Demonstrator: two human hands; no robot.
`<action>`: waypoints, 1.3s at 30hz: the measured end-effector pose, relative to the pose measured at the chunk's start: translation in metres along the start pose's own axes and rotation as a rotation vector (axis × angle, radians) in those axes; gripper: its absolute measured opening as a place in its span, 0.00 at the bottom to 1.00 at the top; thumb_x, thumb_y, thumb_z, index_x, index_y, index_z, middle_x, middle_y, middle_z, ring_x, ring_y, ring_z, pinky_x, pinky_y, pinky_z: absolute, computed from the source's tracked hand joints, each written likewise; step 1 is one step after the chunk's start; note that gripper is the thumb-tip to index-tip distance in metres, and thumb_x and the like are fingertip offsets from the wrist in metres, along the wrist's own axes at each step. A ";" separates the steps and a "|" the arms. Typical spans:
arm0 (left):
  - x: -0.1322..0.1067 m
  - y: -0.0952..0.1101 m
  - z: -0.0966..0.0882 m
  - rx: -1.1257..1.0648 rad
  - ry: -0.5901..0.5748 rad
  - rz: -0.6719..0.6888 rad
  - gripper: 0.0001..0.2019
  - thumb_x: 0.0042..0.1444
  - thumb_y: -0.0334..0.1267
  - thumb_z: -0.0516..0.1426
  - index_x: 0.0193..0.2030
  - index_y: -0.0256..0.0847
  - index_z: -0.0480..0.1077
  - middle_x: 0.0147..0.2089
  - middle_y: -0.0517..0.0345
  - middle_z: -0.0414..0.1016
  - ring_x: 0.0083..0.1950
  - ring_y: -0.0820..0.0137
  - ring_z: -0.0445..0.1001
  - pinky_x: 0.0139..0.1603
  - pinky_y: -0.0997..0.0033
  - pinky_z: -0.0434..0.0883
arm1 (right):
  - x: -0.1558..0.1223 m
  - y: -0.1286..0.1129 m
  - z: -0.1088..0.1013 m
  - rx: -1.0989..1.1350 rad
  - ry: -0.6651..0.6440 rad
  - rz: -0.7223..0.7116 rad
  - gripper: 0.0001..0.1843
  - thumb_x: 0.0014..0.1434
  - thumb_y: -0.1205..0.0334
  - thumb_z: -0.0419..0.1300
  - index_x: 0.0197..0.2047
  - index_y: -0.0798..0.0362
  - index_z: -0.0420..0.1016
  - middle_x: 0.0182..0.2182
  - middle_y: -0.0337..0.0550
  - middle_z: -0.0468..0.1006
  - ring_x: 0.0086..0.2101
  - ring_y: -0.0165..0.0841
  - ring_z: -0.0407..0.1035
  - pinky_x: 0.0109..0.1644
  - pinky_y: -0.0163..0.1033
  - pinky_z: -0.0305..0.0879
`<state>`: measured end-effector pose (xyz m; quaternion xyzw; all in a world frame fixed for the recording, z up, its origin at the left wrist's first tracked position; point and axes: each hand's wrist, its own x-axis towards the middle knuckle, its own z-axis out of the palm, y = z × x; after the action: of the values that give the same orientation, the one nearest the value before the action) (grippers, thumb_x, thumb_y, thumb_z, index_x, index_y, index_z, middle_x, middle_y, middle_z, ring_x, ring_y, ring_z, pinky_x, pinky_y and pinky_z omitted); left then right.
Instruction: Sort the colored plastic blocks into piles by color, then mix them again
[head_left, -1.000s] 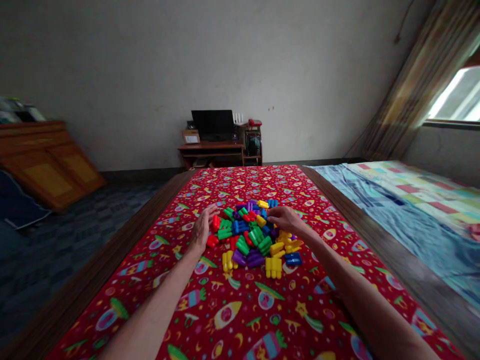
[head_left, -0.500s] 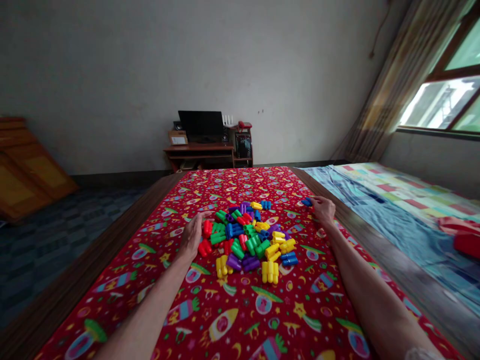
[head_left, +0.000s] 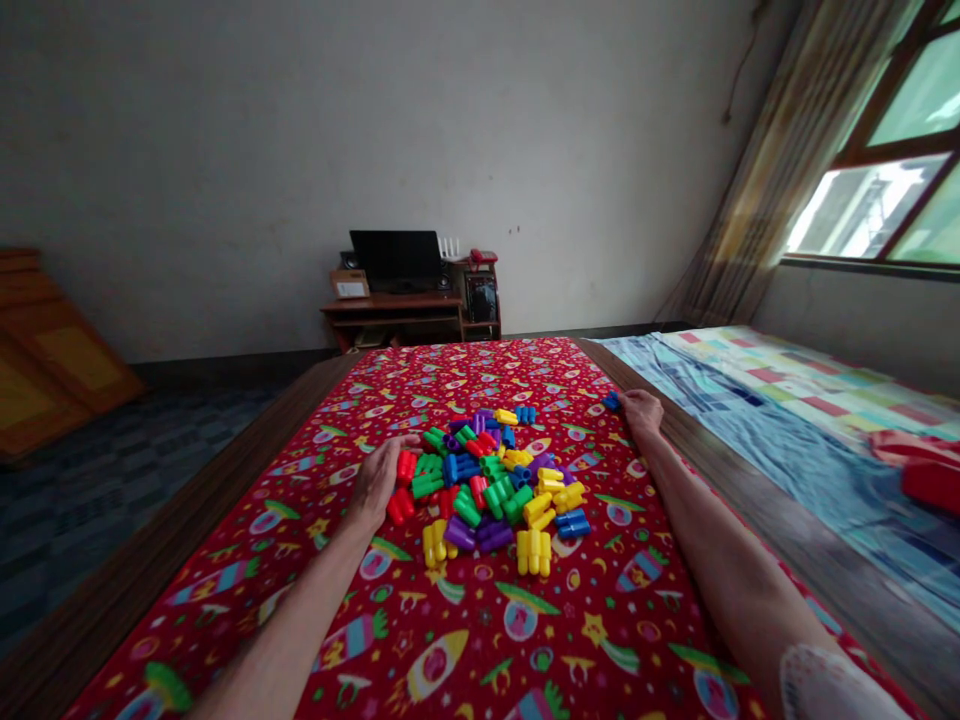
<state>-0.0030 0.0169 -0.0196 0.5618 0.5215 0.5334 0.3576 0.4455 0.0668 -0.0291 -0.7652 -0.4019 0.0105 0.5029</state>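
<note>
A heap of plastic building blocks (head_left: 487, 480) in red, green, blue, yellow and purple lies on a red cloth with a rocket print (head_left: 465, 640). My left hand (head_left: 379, 478) rests against the heap's left side, fingers spread over red blocks. Off to the right near the cloth's edge, my right hand (head_left: 641, 410) is closed on a blue block (head_left: 612, 402), apart from the heap.
The cloth covers a long wooden table (head_left: 187, 520). A bed with a patchwork sheet (head_left: 810, 400) runs along the right, with a red thing (head_left: 926, 470) on it. A desk with a monitor (head_left: 409, 295) stands at the far wall. A window is at the upper right.
My right hand left the heap's top with a blue block and moved out to the cloth's right edge. My left hand stayed at the heap's left side.
</note>
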 end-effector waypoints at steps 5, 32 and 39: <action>0.002 -0.003 0.001 -0.024 0.003 0.024 0.22 0.54 0.57 0.51 0.38 0.40 0.73 0.39 0.50 0.78 0.45 0.60 0.78 0.46 0.59 0.76 | -0.009 -0.032 0.000 -0.135 0.020 -0.055 0.14 0.56 0.59 0.55 0.40 0.55 0.79 0.36 0.52 0.81 0.39 0.42 0.74 0.44 0.42 0.64; 0.003 -0.012 0.000 -0.032 -0.030 0.067 0.21 0.56 0.55 0.52 0.45 0.40 0.72 0.40 0.51 0.78 0.41 0.64 0.79 0.44 0.61 0.76 | -0.019 -0.045 0.012 -0.382 -0.350 -0.662 0.15 0.55 0.70 0.53 0.39 0.54 0.80 0.38 0.48 0.80 0.44 0.39 0.71 0.58 0.50 0.57; 0.005 -0.014 0.000 -0.017 -0.021 0.053 0.19 0.55 0.51 0.52 0.43 0.39 0.71 0.41 0.50 0.77 0.43 0.62 0.79 0.45 0.60 0.76 | -0.092 -0.111 0.040 0.044 -0.867 -0.856 0.13 0.57 0.62 0.60 0.45 0.50 0.81 0.36 0.43 0.83 0.33 0.33 0.75 0.37 0.32 0.65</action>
<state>-0.0061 0.0245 -0.0316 0.5779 0.4981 0.5412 0.3538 0.2995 0.0590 0.0018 -0.4512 -0.8415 0.1265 0.2688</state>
